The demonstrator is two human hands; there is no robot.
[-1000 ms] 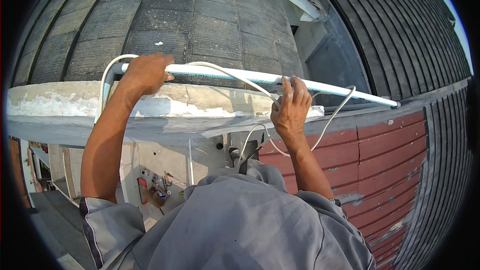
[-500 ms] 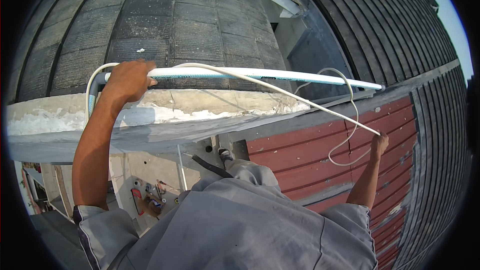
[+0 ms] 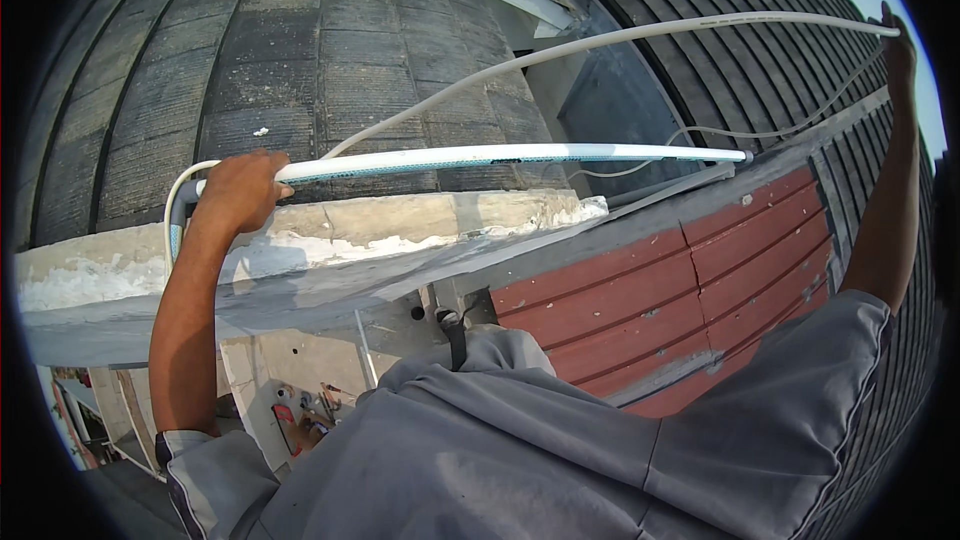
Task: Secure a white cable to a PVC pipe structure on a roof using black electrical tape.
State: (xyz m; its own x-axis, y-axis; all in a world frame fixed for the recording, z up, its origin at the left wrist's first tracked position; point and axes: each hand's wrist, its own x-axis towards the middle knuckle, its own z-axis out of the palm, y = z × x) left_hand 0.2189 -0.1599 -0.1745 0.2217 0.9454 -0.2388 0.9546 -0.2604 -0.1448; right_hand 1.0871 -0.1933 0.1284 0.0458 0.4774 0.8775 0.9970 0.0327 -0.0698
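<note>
Above the roof [image 3: 300, 50], left hand [image 3: 240, 190] grips tube [image 3: 520, 155], right hand [image 3: 897, 50] outstretched.

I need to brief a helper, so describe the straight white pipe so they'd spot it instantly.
Find the pale concrete ledge below the dark tiled roof. Just above it runs the straight white pipe, gripped at its near end by the left hand. Unlike the thinner white cable arcing above, it is rigid and level.

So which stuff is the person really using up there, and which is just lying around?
In use:
- left hand gripping the white pipe
- right hand holding the white hose stretched out
- thin wire hanging by the hose

Just there:
- concrete ledge
- red roof panels
- small bits on the ground below
</note>
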